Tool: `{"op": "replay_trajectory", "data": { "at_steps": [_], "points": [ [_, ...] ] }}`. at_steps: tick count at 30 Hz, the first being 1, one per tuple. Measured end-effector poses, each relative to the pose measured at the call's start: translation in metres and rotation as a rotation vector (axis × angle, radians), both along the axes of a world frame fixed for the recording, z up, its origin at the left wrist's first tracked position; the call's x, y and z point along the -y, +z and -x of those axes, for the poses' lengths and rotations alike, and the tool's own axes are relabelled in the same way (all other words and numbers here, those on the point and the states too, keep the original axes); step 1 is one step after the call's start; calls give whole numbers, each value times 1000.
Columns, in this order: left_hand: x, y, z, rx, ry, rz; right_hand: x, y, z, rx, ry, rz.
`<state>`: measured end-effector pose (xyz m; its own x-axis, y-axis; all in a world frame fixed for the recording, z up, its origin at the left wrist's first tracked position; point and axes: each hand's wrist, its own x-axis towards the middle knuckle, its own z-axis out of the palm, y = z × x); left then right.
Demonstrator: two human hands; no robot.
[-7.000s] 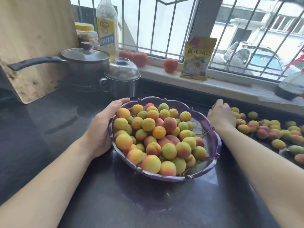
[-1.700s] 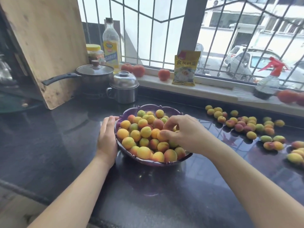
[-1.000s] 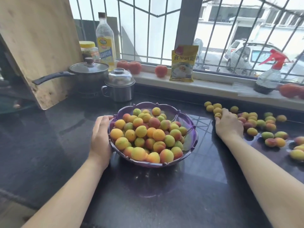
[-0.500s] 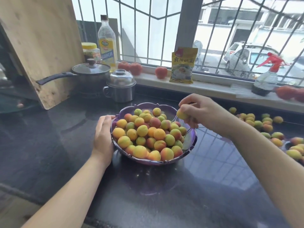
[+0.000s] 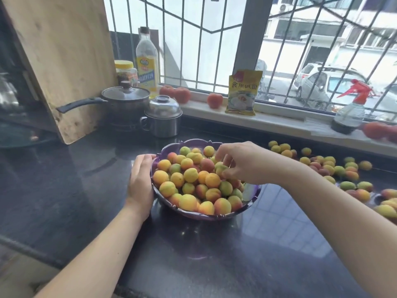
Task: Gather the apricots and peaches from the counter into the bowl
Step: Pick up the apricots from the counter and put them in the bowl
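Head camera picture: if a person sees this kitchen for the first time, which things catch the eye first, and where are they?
First comes the purple bowl in the middle of the dark counter, piled with yellow and red fruit. The left hand rests against its left side, and the right hand hangs over the pile with fingers curled. Next is the loose fruit scattered on the counter to the right, below the barred window.

Upper left: leaning wooden board (image 5: 64,61), lidded saucepan (image 5: 125,102), steel pot (image 5: 163,117), oil bottle (image 5: 147,65). Along windowsill: tomatoes (image 5: 182,94), yellow packet (image 5: 243,92), spray bottle (image 5: 352,110) at right.
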<state>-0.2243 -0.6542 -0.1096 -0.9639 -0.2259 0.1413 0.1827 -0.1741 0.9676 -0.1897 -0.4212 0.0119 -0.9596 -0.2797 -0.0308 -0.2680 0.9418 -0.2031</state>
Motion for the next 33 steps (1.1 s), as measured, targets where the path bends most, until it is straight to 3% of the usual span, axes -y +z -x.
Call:
{"op": "replay_trajectory", "data": {
  "at_steps": [9,12,15,17,20,23,28,33],
  "points": [
    [2,-5,3,-3,-8,22,1,-14,0,-92,60,-62],
    [4,-6,2,4,-12,25,-14,-22,-6,-152,-15,186],
    [4,-6,2,-2,-27,21,-62,-40,-4,-409,-291,431],
    [3,-6,3,-8,-39,21,-110,-65,5,-525,-542,395],
    [2,-6,2,-15,-60,2,-164,-112,6,-506,-781,229],
    [1,-5,2,-21,-70,-4,-182,-138,12,-499,-792,109],
    [0,-6,3,-16,-76,-42,-182,-135,31,-383,-779,-36],
    [1,-6,4,54,-69,-58,-180,-133,30,-468,-762,78]
  ]
}}
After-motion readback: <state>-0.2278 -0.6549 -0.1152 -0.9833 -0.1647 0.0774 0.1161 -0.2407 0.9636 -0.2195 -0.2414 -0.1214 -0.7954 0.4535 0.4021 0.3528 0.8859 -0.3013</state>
